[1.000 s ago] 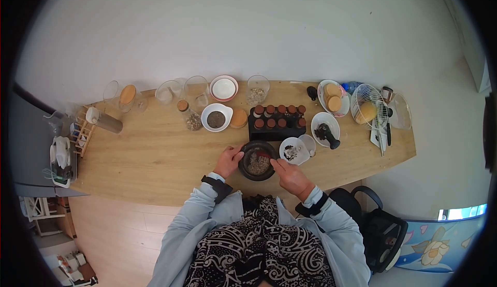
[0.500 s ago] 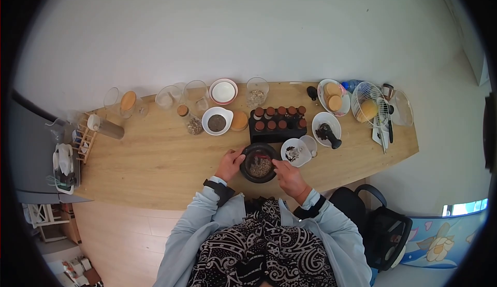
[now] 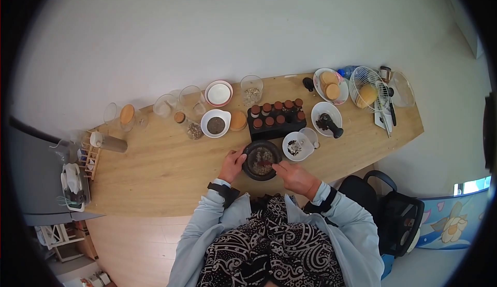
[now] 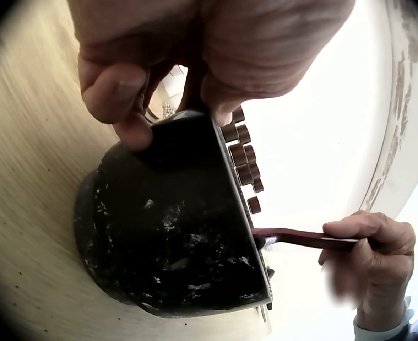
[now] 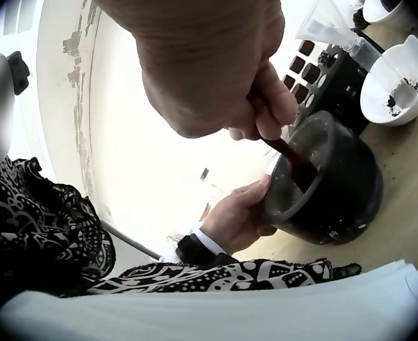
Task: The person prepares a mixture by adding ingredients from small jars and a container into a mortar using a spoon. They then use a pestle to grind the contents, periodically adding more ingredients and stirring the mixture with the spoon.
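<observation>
A black stone mortar sits at the front middle of the table with coarse, pale brown crumbs inside. My left hand grips its left rim, thumb on top and fingers against the outer wall. From the right, my right hand pinches the handle of a dark red spoon. The spoon's broad end dips into the mortar among the crumbs. Just right of the mortar is a white bowl with dark bits and pale powder.
Behind the mortar stands a black rack of brown-capped jars. A black pestle leans in another white bowl. Left of the rack are a bowl of dark grains and a corked jar. A wire basket stands far right.
The spoon's end has moved from the mortar's upper right side toward its middle, and the right hand has turned slightly. The left hand keeps its hold. The head view has tilted a little.
</observation>
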The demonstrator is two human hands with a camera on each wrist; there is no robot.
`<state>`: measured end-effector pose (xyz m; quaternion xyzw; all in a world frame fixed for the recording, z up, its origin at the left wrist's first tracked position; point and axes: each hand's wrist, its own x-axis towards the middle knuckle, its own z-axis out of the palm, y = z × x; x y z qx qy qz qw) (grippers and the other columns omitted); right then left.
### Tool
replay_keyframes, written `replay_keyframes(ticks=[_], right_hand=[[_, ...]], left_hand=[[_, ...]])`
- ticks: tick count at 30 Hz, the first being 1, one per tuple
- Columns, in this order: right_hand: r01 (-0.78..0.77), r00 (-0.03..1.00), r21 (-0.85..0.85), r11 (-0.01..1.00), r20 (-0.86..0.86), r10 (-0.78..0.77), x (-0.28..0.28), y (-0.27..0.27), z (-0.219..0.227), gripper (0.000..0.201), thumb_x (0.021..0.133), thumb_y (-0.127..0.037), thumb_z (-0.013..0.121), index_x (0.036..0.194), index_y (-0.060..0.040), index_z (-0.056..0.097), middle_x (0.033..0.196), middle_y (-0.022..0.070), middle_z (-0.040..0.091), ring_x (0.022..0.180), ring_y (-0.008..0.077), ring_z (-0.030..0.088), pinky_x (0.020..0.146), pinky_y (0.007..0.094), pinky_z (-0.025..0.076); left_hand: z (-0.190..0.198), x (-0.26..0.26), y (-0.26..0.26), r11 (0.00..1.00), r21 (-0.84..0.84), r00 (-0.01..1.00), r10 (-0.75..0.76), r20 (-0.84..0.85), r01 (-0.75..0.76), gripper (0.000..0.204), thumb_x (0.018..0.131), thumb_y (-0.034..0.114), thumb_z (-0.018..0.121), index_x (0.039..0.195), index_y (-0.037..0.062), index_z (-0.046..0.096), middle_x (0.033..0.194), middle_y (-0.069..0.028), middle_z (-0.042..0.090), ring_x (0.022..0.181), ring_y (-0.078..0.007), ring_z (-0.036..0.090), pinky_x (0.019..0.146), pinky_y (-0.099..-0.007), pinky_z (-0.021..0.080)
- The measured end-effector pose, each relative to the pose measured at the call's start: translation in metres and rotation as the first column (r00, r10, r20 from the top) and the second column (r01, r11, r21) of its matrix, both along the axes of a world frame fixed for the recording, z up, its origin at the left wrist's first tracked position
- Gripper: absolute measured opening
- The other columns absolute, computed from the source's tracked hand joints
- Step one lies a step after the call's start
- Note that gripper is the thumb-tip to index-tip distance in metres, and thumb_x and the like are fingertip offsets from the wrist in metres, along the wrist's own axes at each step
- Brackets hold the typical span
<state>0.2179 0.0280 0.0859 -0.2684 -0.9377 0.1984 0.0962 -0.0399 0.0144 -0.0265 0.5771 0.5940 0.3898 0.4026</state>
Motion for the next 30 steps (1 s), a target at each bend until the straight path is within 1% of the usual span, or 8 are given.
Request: replay_keyframes(ticks=[2, 4, 6, 9, 12, 15, 18, 30], right_hand=[[0.077, 0.997, 0.147, 0.986, -0.017, -0.076, -0.002, 0.003, -0.003, 0.045, 0.071, -0.003, 0.057, 0.115, 0.0050, 0.051, 0.089, 0.0155, 0.053, 0.075, 0.0321, 0.060, 0.063, 0.0402, 0.050], [0.047, 0.998, 0.086, 0.995, 0.033, -0.050, 0.000, 0.004, -0.004, 0.046, 0.070, -0.004, 0.058, 0.114, 0.0056, 0.051, 0.089, 0.0153, 0.054, 0.075, 0.0313, 0.060, 0.063, 0.0398, 0.050], [0.022, 0.996, 0.016, 1.000, 0.081, -0.023, 0.000, 0.002, -0.004, 0.046, 0.069, -0.005, 0.059, 0.113, 0.0062, 0.051, 0.089, 0.0151, 0.054, 0.075, 0.0305, 0.060, 0.062, 0.0393, 0.050], [0.139, 0.990, 0.155, 0.978, 0.003, -0.141, 0.001, 0.003, -0.002, 0.047, 0.069, -0.006, 0.059, 0.113, 0.0067, 0.050, 0.088, 0.0152, 0.054, 0.074, 0.0303, 0.062, 0.062, 0.0393, 0.050], [0.086, 0.991, 0.073, 0.994, 0.099, -0.093, 0.001, 0.000, -0.012, 0.050, 0.068, -0.006, 0.059, 0.116, 0.0064, 0.050, 0.088, 0.0145, 0.054, 0.073, 0.0306, 0.061, 0.062, 0.0385, 0.050], [0.139, 0.989, 0.182, 0.973, -0.077, -0.127, 0.000, 0.001, -0.014, 0.047, 0.069, -0.007, 0.059, 0.114, 0.0041, 0.051, 0.087, 0.0142, 0.055, 0.069, 0.0308, 0.061, 0.060, 0.0392, 0.050], [0.064, 0.997, 0.092, 0.994, 0.047, -0.068, 0.000, -0.001, -0.015, 0.045, 0.069, -0.007, 0.059, 0.112, 0.0040, 0.051, 0.085, 0.0138, 0.055, 0.069, 0.0301, 0.061, 0.060, 0.0384, 0.050], [0.322, 0.943, 0.060, 0.945, -0.111, -0.314, -0.007, 0.008, 0.021, 0.011, 0.079, -0.006, 0.057, 0.088, 0.0000, 0.058, 0.071, 0.0141, 0.056, 0.069, 0.0339, 0.060, 0.058, 0.0433, 0.049]], left_hand=[[-0.001, 0.000, 0.000, 1.000, -0.013, 1.000, -0.010, -0.021, 0.010, 0.038, 0.093, 0.017, 0.054, 0.130, 0.0107, 0.056, 0.084, -0.0138, 0.055, 0.078, -0.0234, 0.057, 0.072, -0.0324, 0.046], [0.006, 0.000, 0.001, 1.000, -0.028, 0.999, -0.010, -0.049, 0.009, 0.038, 0.094, 0.017, 0.053, 0.131, 0.0103, 0.056, 0.085, -0.0131, 0.055, 0.075, -0.0219, 0.059, 0.068, -0.0312, 0.048], [0.021, 0.003, -0.002, 0.980, -0.196, 0.991, 0.008, 0.137, 0.019, 0.041, 0.092, 0.016, 0.056, 0.132, 0.0097, 0.054, 0.085, -0.0176, 0.061, 0.066, -0.0239, 0.063, 0.055, -0.0337, 0.049], [0.035, 0.004, 0.002, 0.946, -0.319, 0.992, -0.025, 0.126, 0.065, 0.042, 0.091, 0.014, 0.055, 0.132, 0.0065, 0.052, 0.082, -0.0170, 0.063, 0.055, -0.0205, 0.063, 0.048, -0.0327, 0.050], [0.039, 0.001, 0.010, 0.900, -0.406, 0.983, -0.108, 0.151, 0.161, 0.042, 0.090, 0.012, 0.054, 0.130, 0.0013, 0.050, 0.080, -0.0176, 0.064, 0.050, -0.0200, 0.063, 0.050, -0.0324, 0.053], [0.041, 0.003, 0.016, 0.872, -0.457, 0.981, -0.117, 0.158, 0.177, 0.041, 0.087, 0.011, 0.052, 0.126, -0.0020, 0.050, 0.080, -0.0166, 0.064, 0.048, -0.0192, 0.062, 0.048, -0.0306, 0.052], [0.045, 0.005, 0.019, 0.858, -0.483, 0.977, -0.095, 0.190, 0.177, 0.044, 0.085, 0.011, 0.051, 0.126, -0.0042, 0.048, 0.080, -0.0159, 0.064, 0.049, -0.0190, 0.062, 0.046, -0.0297, 0.051], [0.031, 0.003, 0.017, 0.881, -0.434, 0.975, -0.114, 0.192, 0.189, 0.042, 0.086, 0.014, 0.049, 0.125, -0.0044, 0.047, 0.074, -0.0150, 0.064, 0.049, -0.0204, 0.061, 0.046, -0.0312, 0.051]])
